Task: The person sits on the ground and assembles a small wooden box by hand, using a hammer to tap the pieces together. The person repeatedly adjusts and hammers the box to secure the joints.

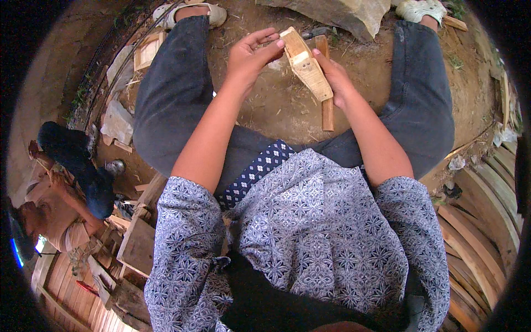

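Patterned blue-and-white shirt (321,221) is seen nearest the camera, filling the lower middle. Dark trousers (171,105) are spread wide at both sides, with bare dirt ground (265,116) framed between the legs. Curved-looking planks (470,232) are stacked at right. At far left, another person (72,193) is seen seated, apart from the work. A big flat stone (348,14) is set at the top edge.

Smaller: a hammer (327,119) is partly covered by the wooden block (311,77), its handle pointed toward the shirt. Whether the hammer is gripped or laid on the dirt cannot be told. The block is held tilted between the two hands, above the ground, tapered end toward the shirt.

The block's right side is gripped by the right hand (342,86), closed on it, thumb laid along the edge; its other fingers are hidden. The left hand (246,58) is half curled, its thumb brought to the block's far end; whether anything is pinched there cannot be told.

Step in hand is judged to be checking or adjusting that far end. For the next move, a steady right grip is called for, and the left fingers should be placed precisely.
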`<state>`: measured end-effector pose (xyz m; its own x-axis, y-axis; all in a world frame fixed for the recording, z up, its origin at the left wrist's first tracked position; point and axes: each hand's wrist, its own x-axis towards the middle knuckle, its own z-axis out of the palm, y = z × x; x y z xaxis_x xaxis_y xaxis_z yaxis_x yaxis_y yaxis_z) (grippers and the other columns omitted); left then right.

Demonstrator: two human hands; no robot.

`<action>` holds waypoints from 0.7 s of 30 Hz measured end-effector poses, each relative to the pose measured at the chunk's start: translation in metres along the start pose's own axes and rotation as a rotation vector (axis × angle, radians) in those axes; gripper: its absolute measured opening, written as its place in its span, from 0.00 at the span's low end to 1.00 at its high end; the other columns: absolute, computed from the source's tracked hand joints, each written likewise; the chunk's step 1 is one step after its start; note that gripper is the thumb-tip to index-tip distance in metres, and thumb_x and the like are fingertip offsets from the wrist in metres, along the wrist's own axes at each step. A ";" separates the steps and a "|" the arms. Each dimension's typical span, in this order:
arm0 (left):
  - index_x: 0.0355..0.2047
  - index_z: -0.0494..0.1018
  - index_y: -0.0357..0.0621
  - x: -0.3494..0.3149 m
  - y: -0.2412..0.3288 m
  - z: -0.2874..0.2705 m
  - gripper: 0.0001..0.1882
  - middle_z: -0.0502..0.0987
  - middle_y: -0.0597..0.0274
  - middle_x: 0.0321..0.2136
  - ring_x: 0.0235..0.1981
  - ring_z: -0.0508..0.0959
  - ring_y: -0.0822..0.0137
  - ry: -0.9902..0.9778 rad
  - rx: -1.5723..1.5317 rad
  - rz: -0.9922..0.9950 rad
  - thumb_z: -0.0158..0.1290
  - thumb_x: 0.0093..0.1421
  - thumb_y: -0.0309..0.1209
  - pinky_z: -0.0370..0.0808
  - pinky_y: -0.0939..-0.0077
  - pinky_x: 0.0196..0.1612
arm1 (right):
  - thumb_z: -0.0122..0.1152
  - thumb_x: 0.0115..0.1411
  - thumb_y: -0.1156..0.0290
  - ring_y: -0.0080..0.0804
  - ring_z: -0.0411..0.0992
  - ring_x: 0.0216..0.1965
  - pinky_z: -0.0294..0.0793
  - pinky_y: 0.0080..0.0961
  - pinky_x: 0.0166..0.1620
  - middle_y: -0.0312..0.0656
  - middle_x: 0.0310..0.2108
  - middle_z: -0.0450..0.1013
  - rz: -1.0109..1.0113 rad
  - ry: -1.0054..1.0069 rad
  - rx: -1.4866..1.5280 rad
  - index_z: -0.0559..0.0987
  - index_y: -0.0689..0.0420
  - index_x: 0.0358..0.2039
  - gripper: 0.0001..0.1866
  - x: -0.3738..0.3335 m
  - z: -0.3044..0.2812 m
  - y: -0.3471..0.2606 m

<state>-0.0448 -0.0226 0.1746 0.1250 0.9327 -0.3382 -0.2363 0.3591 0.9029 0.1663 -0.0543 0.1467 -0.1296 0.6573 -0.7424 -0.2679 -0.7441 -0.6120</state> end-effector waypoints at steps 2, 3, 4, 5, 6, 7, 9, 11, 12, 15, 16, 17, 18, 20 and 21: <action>0.56 0.71 0.33 0.002 -0.003 -0.003 0.27 0.79 0.54 0.46 0.45 0.80 0.67 0.018 0.011 -0.004 0.64 0.59 0.32 0.78 0.73 0.51 | 0.61 0.61 0.42 0.31 0.77 0.42 0.78 0.30 0.45 0.43 0.43 0.77 -0.005 -0.025 -0.011 0.75 0.59 0.50 0.31 0.002 -0.001 0.002; 0.56 0.71 0.33 0.002 -0.005 -0.005 0.27 0.79 0.54 0.46 0.45 0.80 0.67 0.027 0.017 -0.006 0.63 0.60 0.33 0.78 0.74 0.50 | 0.61 0.61 0.42 0.31 0.77 0.42 0.78 0.30 0.44 0.42 0.42 0.78 -0.008 -0.037 -0.016 0.75 0.59 0.50 0.31 0.003 -0.001 0.003; 0.55 0.71 0.32 0.002 -0.004 -0.004 0.26 0.79 0.54 0.45 0.43 0.80 0.67 0.031 0.016 -0.016 0.63 0.60 0.32 0.79 0.75 0.48 | 0.61 0.61 0.42 0.29 0.77 0.40 0.78 0.29 0.43 0.41 0.41 0.77 -0.012 -0.022 -0.008 0.76 0.58 0.49 0.31 0.001 0.000 0.003; 0.55 0.71 0.30 0.003 -0.004 -0.004 0.26 0.79 0.53 0.45 0.42 0.81 0.67 0.033 0.015 -0.027 0.63 0.60 0.32 0.80 0.75 0.46 | 0.61 0.61 0.42 0.28 0.77 0.38 0.78 0.28 0.42 0.40 0.39 0.77 -0.016 -0.006 0.001 0.76 0.58 0.49 0.31 0.000 0.001 0.002; 0.54 0.71 0.29 0.003 -0.003 -0.004 0.26 0.78 0.52 0.45 0.41 0.81 0.67 0.036 0.015 -0.037 0.63 0.60 0.32 0.81 0.76 0.45 | 0.61 0.61 0.42 0.27 0.76 0.37 0.78 0.28 0.41 0.39 0.38 0.77 -0.020 0.011 0.010 0.76 0.58 0.48 0.30 -0.001 0.003 0.002; 0.54 0.71 0.30 0.003 -0.004 -0.004 0.24 0.78 0.53 0.45 0.41 0.81 0.68 0.048 -0.001 -0.052 0.61 0.61 0.31 0.81 0.75 0.44 | 0.62 0.61 0.43 0.26 0.75 0.33 0.77 0.26 0.37 0.37 0.35 0.76 -0.021 0.024 0.013 0.76 0.57 0.46 0.29 -0.001 0.003 0.002; 0.53 0.72 0.31 0.003 -0.004 -0.005 0.20 0.79 0.54 0.44 0.41 0.81 0.68 0.069 -0.033 -0.084 0.58 0.64 0.30 0.81 0.75 0.44 | 0.62 0.61 0.44 0.22 0.72 0.27 0.75 0.24 0.30 0.34 0.30 0.74 -0.023 0.052 0.019 0.76 0.56 0.42 0.26 0.000 0.002 0.002; 0.53 0.73 0.33 0.004 -0.011 -0.009 0.18 0.80 0.56 0.44 0.41 0.81 0.69 0.090 -0.021 -0.102 0.54 0.66 0.28 0.81 0.75 0.45 | 0.64 0.60 0.45 0.20 0.67 0.23 0.70 0.21 0.25 0.32 0.27 0.70 -0.001 0.031 0.024 0.75 0.55 0.38 0.23 0.003 0.000 0.001; 0.54 0.73 0.34 0.004 -0.014 -0.011 0.16 0.80 0.56 0.44 0.41 0.81 0.69 0.100 -0.015 -0.111 0.52 0.67 0.27 0.81 0.75 0.45 | 0.65 0.60 0.46 0.18 0.65 0.21 0.68 0.20 0.22 0.30 0.25 0.69 0.009 0.021 0.027 0.75 0.54 0.36 0.22 0.003 -0.001 0.001; 0.54 0.73 0.36 0.006 -0.022 -0.019 0.16 0.80 0.58 0.45 0.42 0.81 0.69 0.051 -0.006 -0.118 0.48 0.68 0.25 0.81 0.75 0.45 | 0.66 0.59 0.47 0.17 0.63 0.20 0.65 0.16 0.19 0.29 0.23 0.66 -0.012 0.034 0.035 0.73 0.53 0.33 0.22 -0.002 0.003 -0.004; 0.54 0.73 0.36 0.006 -0.021 -0.018 0.16 0.80 0.58 0.45 0.42 0.81 0.69 0.053 -0.008 -0.122 0.48 0.68 0.25 0.81 0.75 0.45 | 0.66 0.59 0.47 0.16 0.63 0.20 0.64 0.15 0.19 0.29 0.23 0.67 -0.011 0.047 0.028 0.74 0.53 0.33 0.21 -0.002 0.003 -0.004; 0.54 0.73 0.36 0.006 -0.020 -0.017 0.16 0.80 0.58 0.45 0.42 0.81 0.68 0.055 -0.009 -0.126 0.48 0.67 0.24 0.81 0.75 0.45 | 0.65 0.60 0.47 0.15 0.63 0.20 0.63 0.14 0.19 0.29 0.23 0.68 -0.009 0.060 0.021 0.75 0.54 0.34 0.21 -0.003 0.003 -0.004; 0.54 0.73 0.36 0.006 -0.019 -0.016 0.16 0.80 0.58 0.45 0.42 0.81 0.68 0.058 -0.011 -0.130 0.48 0.67 0.24 0.81 0.75 0.45 | 0.64 0.61 0.47 0.14 0.63 0.20 0.62 0.13 0.19 0.28 0.23 0.68 -0.007 0.072 0.014 0.76 0.54 0.34 0.21 -0.003 0.004 -0.004; 0.54 0.73 0.35 0.006 -0.019 -0.015 0.16 0.80 0.58 0.46 0.42 0.81 0.68 0.086 -0.016 -0.143 0.48 0.67 0.23 0.81 0.75 0.45 | 0.64 0.61 0.47 0.14 0.63 0.19 0.62 0.13 0.19 0.28 0.23 0.68 -0.011 0.084 0.015 0.76 0.54 0.33 0.21 -0.002 0.003 -0.003; 0.54 0.73 0.35 0.006 -0.018 -0.014 0.16 0.80 0.58 0.46 0.41 0.82 0.69 0.100 -0.018 -0.150 0.48 0.67 0.23 0.81 0.76 0.44 | 0.64 0.61 0.47 0.14 0.62 0.19 0.62 0.13 0.20 0.28 0.23 0.67 -0.014 0.090 0.016 0.76 0.53 0.33 0.21 -0.002 0.002 -0.002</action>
<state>-0.0535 -0.0232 0.1521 0.0642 0.8671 -0.4940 -0.2396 0.4940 0.8358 0.1650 -0.0536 0.1504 -0.0393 0.6533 -0.7561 -0.2847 -0.7326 -0.6182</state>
